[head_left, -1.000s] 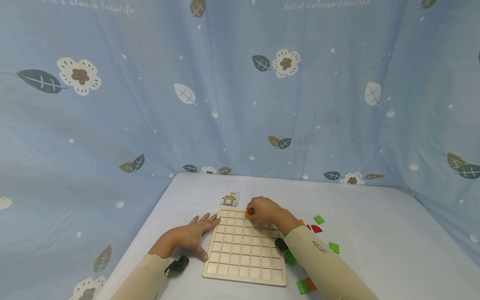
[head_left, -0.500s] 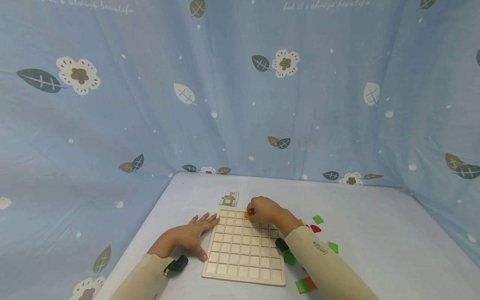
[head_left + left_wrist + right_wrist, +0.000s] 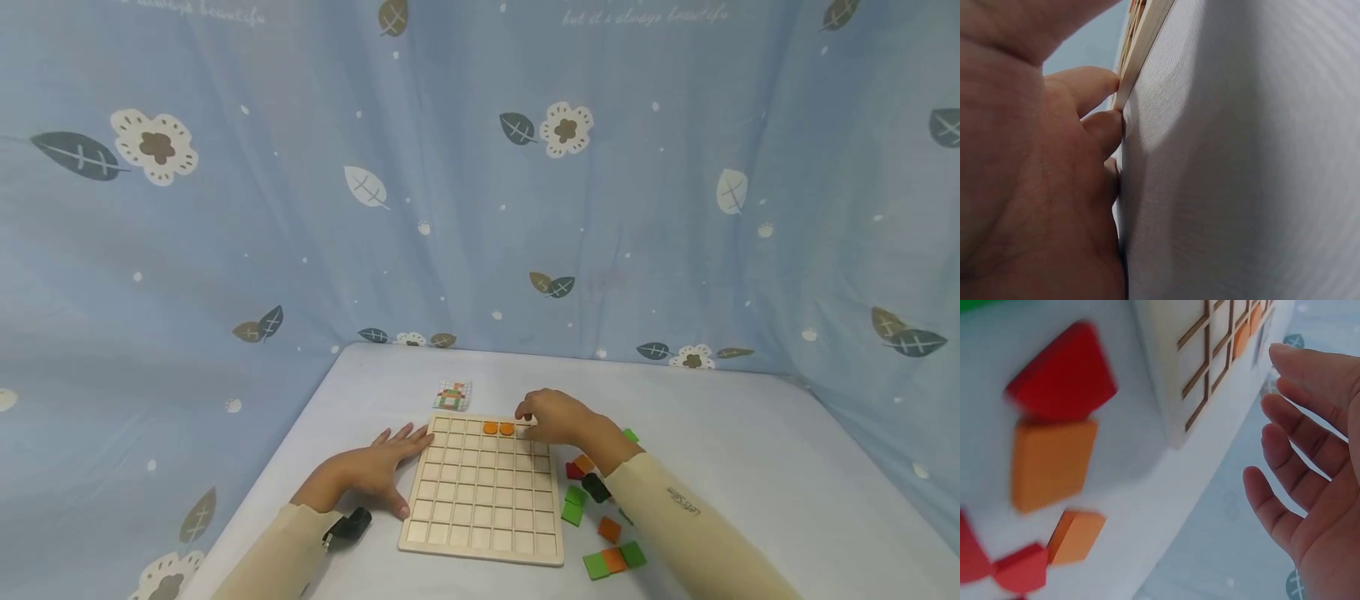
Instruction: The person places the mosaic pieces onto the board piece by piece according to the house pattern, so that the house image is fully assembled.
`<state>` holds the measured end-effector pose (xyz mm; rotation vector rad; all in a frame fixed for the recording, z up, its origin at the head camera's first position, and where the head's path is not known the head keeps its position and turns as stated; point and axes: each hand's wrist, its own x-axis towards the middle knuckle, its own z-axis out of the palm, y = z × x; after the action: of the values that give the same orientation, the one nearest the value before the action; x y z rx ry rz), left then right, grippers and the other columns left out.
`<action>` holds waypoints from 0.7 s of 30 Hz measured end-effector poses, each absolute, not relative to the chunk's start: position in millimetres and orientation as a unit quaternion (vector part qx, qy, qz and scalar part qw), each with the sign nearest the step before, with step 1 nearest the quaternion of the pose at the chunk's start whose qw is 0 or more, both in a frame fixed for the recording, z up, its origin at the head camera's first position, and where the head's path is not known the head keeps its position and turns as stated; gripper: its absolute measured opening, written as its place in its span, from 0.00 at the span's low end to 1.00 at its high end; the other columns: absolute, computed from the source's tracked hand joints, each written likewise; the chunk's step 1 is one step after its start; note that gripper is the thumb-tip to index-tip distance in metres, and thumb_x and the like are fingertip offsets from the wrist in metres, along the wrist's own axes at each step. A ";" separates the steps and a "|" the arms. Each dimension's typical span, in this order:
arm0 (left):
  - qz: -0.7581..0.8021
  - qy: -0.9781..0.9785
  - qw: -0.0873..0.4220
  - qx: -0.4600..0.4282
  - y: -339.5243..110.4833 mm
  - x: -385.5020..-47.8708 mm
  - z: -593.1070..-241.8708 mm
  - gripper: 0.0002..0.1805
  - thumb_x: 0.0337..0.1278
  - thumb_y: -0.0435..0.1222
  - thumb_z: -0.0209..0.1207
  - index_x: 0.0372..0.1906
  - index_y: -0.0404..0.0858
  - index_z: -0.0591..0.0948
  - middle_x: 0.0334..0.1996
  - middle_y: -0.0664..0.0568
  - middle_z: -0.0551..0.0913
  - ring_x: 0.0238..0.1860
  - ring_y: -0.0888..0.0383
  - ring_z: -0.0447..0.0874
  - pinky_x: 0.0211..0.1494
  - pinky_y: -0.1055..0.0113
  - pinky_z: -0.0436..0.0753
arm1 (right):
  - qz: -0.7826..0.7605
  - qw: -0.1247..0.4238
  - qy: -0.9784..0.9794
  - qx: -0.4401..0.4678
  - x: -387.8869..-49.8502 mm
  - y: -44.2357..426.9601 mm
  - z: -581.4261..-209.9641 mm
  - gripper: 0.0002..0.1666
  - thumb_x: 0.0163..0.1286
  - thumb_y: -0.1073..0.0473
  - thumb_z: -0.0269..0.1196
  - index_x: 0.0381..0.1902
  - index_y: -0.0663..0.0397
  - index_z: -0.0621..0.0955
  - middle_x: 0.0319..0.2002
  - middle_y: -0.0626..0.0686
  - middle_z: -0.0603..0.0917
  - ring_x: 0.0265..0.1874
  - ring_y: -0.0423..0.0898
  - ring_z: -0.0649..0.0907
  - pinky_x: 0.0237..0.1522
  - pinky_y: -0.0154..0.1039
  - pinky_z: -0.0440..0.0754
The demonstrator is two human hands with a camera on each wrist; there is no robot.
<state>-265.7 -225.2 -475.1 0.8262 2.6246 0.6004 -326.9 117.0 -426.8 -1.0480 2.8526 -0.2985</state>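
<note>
The left hand (image 3: 375, 471) spreads its fingers along the left edge of the wooden board (image 3: 480, 500), probably to steady it, while the right hand (image 3: 557, 417), fingers loosely parted and holding nothing, hangs near the board's far right corner, beside two orange pieces (image 3: 491, 427) set in its far row.

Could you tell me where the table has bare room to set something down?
Bare table lies between the right sleeve and the curtain at right, and behind the card, up to the curtain. It is crowded between the board and the right sleeve, where coloured tiles lie.
</note>
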 end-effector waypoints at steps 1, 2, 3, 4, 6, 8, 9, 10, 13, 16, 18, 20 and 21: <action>0.210 0.919 0.162 0.290 -225.1 -266.1 -475.3 0.69 0.23 0.57 0.76 0.77 0.40 0.54 0.77 0.46 0.46 0.76 0.42 0.35 0.73 0.42 0.36 | -0.097 0.044 0.933 -0.343 -326.1 120.5 -426.2 0.15 0.61 0.56 0.69 0.46 0.51 0.86 0.39 0.45 0.83 0.40 0.43 0.81 0.44 0.41 0.80; 0.210 0.920 0.162 0.290 -224.9 -266.5 -475.3 0.69 0.23 0.57 0.76 0.77 0.40 0.54 0.77 0.46 0.46 0.76 0.42 0.35 0.73 0.42 0.36 | -0.096 0.045 0.935 -0.339 -325.2 124.2 -425.5 0.15 0.61 0.56 0.70 0.46 0.51 0.86 0.39 0.45 0.83 0.40 0.43 0.81 0.44 0.41 0.80; 0.207 0.920 0.161 0.291 -225.0 -266.8 -475.8 0.69 0.23 0.57 0.76 0.77 0.40 0.54 0.77 0.46 0.46 0.76 0.43 0.35 0.73 0.42 0.36 | -0.093 0.045 0.937 -0.335 -324.0 128.0 -424.6 0.15 0.61 0.56 0.70 0.46 0.51 0.86 0.39 0.45 0.83 0.40 0.43 0.81 0.45 0.41 0.80; 0.206 0.920 0.162 0.290 -225.4 -267.3 -476.6 0.69 0.24 0.57 0.76 0.77 0.41 0.54 0.77 0.47 0.46 0.76 0.43 0.35 0.73 0.42 0.36 | -0.093 0.047 0.938 -0.330 -322.9 131.8 -423.7 0.15 0.61 0.56 0.70 0.46 0.51 0.86 0.40 0.45 0.83 0.40 0.43 0.81 0.45 0.41 0.80; 0.205 0.921 0.161 0.290 -226.1 -267.9 -477.9 0.69 0.23 0.57 0.76 0.77 0.41 0.54 0.77 0.47 0.46 0.76 0.43 0.35 0.73 0.42 0.36 | -0.098 0.051 0.941 -0.319 -321.1 139.8 -421.7 0.16 0.61 0.57 0.70 0.47 0.53 0.86 0.41 0.47 0.84 0.41 0.45 0.81 0.46 0.43 0.81; 0.205 0.921 0.161 0.290 -227.4 -268.6 -478.8 0.69 0.23 0.57 0.77 0.77 0.41 0.54 0.77 0.47 0.46 0.76 0.43 0.35 0.73 0.42 0.35 | -0.097 0.052 0.946 -0.304 -320.6 148.1 -422.0 0.16 0.61 0.57 0.70 0.47 0.53 0.85 0.41 0.47 0.83 0.42 0.45 0.81 0.47 0.42 0.80; 0.205 0.921 0.161 0.291 -228.1 -269.0 -479.4 0.69 0.23 0.57 0.77 0.77 0.41 0.54 0.77 0.47 0.46 0.76 0.42 0.35 0.73 0.42 0.35 | -0.099 0.053 0.949 -0.296 -320.5 151.8 -422.2 0.17 0.61 0.57 0.70 0.48 0.53 0.85 0.42 0.46 0.84 0.42 0.45 0.81 0.47 0.42 0.81; 0.207 0.920 0.162 0.291 -228.9 -269.4 -480.0 0.69 0.23 0.57 0.77 0.77 0.41 0.54 0.77 0.47 0.46 0.76 0.43 0.35 0.73 0.42 0.35 | -0.098 0.053 0.950 -0.292 -321.2 155.5 -423.4 0.17 0.61 0.57 0.70 0.48 0.53 0.85 0.41 0.47 0.84 0.41 0.45 0.81 0.47 0.42 0.81; 0.209 0.920 0.164 0.290 -230.4 -270.4 -481.3 0.69 0.23 0.58 0.76 0.77 0.41 0.54 0.77 0.48 0.46 0.76 0.43 0.35 0.73 0.42 0.35 | -0.090 0.054 0.954 -0.280 -323.3 165.5 -427.5 0.17 0.60 0.57 0.71 0.47 0.52 0.85 0.38 0.45 0.83 0.39 0.44 0.80 0.48 0.42 0.80; 0.209 0.919 0.163 0.291 -230.8 -271.3 -482.2 0.70 0.22 0.58 0.76 0.77 0.41 0.54 0.77 0.48 0.46 0.76 0.44 0.35 0.73 0.43 0.35 | -0.085 0.067 0.960 -0.257 -326.2 174.3 -431.8 0.15 0.59 0.59 0.71 0.46 0.51 0.86 0.37 0.45 0.82 0.37 0.44 0.79 0.48 0.43 0.81; 0.208 0.919 0.163 0.291 -230.2 -271.9 -482.5 0.70 0.22 0.59 0.76 0.77 0.41 0.54 0.77 0.48 0.46 0.76 0.45 0.35 0.74 0.43 0.35 | -0.082 0.086 0.966 -0.230 -327.2 179.9 -433.9 0.15 0.59 0.59 0.71 0.45 0.49 0.86 0.37 0.45 0.82 0.38 0.44 0.79 0.49 0.44 0.81; 0.210 0.919 0.165 0.290 -229.5 -272.3 -482.8 0.70 0.21 0.59 0.76 0.77 0.41 0.54 0.77 0.48 0.46 0.76 0.45 0.35 0.74 0.43 0.35 | -0.083 0.104 0.970 -0.205 -327.7 185.3 -435.1 0.16 0.57 0.60 0.71 0.45 0.48 0.86 0.38 0.45 0.83 0.38 0.44 0.78 0.49 0.45 0.82; 0.211 0.919 0.165 0.289 -229.1 -272.6 -483.1 0.70 0.21 0.59 0.76 0.77 0.42 0.54 0.77 0.49 0.46 0.76 0.45 0.34 0.74 0.43 0.35 | -0.085 0.110 0.970 -0.199 -327.8 187.8 -435.3 0.16 0.57 0.60 0.72 0.45 0.49 0.86 0.39 0.46 0.83 0.38 0.45 0.79 0.49 0.46 0.82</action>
<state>-272.6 -229.1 -483.1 0.8244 2.6177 0.5996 -327.8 187.8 -435.3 -0.5862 2.8511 -0.2487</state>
